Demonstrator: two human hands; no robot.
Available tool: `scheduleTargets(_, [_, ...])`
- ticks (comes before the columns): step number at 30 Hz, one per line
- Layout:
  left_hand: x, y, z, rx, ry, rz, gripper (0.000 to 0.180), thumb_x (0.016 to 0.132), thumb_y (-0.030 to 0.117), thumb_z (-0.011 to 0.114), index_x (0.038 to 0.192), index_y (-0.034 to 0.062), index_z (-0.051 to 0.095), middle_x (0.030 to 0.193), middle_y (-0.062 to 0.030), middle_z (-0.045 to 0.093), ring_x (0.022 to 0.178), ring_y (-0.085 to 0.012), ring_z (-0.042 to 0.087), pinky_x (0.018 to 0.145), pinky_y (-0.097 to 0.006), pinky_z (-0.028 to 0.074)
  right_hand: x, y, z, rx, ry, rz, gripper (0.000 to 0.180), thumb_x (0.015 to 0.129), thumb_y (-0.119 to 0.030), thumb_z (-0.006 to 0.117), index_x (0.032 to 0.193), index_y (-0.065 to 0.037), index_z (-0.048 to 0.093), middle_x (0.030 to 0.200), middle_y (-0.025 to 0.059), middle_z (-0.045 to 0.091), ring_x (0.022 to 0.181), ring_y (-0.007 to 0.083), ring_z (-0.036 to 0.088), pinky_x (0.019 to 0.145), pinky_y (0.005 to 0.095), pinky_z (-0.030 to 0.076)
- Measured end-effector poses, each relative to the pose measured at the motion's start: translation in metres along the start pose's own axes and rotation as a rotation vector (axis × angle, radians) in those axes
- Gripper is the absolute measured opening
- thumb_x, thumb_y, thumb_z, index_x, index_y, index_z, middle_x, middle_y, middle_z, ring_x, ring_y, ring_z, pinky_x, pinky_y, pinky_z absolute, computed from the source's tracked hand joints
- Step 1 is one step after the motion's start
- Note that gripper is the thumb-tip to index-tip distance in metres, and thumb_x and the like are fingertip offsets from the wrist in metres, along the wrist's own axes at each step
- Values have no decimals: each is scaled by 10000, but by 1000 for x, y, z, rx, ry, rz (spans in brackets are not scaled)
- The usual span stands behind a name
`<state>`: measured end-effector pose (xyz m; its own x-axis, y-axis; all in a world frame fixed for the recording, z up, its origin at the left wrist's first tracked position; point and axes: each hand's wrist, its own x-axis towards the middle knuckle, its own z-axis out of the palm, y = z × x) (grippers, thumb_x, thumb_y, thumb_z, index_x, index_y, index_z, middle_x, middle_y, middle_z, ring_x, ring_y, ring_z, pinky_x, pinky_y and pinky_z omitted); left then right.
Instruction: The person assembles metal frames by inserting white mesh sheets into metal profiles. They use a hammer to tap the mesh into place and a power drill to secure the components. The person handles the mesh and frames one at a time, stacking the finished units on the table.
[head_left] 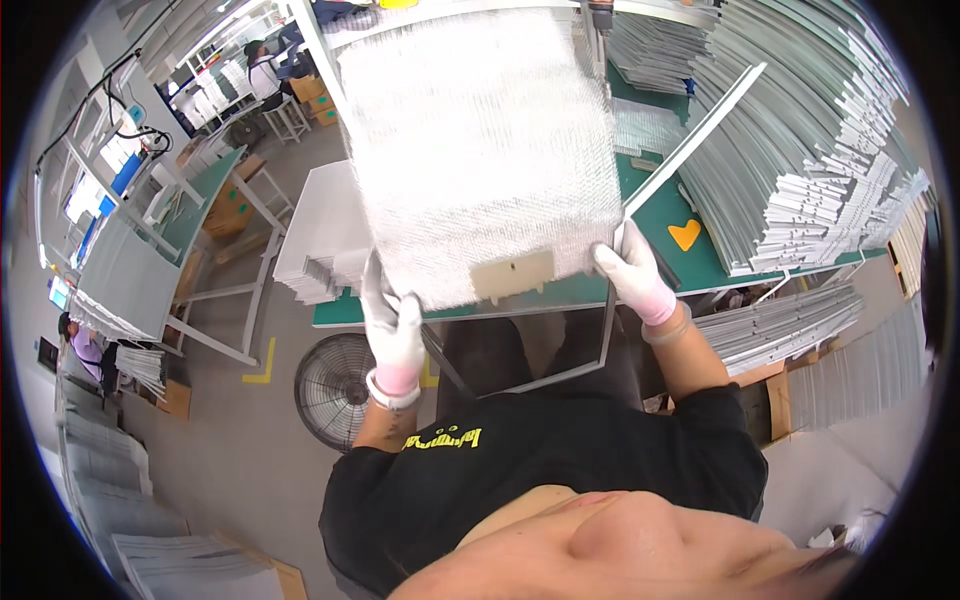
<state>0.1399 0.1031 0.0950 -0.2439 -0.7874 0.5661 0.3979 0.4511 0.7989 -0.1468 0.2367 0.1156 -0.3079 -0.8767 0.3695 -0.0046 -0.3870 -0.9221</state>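
A bright silvery mesh panel [485, 130] is tilted up in front of me, with a small beige rectangular plate [512, 276] at its lower edge. My left hand [393, 325], in a white glove, is closed on the panel's lower left corner, thumb in front. Gripping the lower right corner is my gloved right hand [635, 272]. A long white strip [700, 138] slants up and away from beside the right hand; whether that hand also holds it I cannot tell. Below the panel, a thin grey frame [555, 378] hangs over my lap, its upper part hidden.
Stacked grey-white strips and panels [800, 140] fill the right of the green table [640, 185], near an orange piece [684, 235]. White panels [318, 225] are piled at its left. A floor fan [335, 390] stands by my left arm. People work farther back.
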Motion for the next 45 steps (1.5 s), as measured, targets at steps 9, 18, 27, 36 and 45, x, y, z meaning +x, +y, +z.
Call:
scheduleTargets(9, [133,-25,35,-189,-186,39,260,1029,159,556,1235,3,540,1010,28,600,840,-12,504,737,-191,436,108,-5,-20,-200,270,-356,145,952,-117,686,892,-40,579,704,-94,428,642,20,334,553,216,328])
scheduleTargets(18, [116,-57,60,47,-30,47,127,956,64,644,1062,-1,617,833,41,611,701,-15,490,632,-200,412,110,27,-36,-20,259,-401,285,990,-37,590,1260,44,544,1175,69,661,1046,103,603,930,261,466])
scheduleTargets(27, [64,-115,33,198,-113,-89,231,935,38,609,1159,-20,596,918,10,655,761,-35,558,668,-234,476,69,71,-44,-359,235,-193,329,908,-49,589,1216,66,598,1126,85,682,1043,136,619,929,307,492])
scheduleTargets(36, [135,-42,42,37,-62,75,292,1042,205,541,1231,-19,545,1122,-57,626,999,-118,566,911,-280,457,96,-18,-41,-150,265,-334,244,959,-42,594,1182,55,581,1074,70,670,975,95,588,885,247,462])
scheduleTargets(45, [124,-21,83,52,231,144,62,978,78,606,978,17,596,823,50,545,725,-14,422,662,-184,373,91,-1,-27,-141,396,-406,268,959,-92,660,1184,44,605,982,23,676,820,37,541,756,215,451])
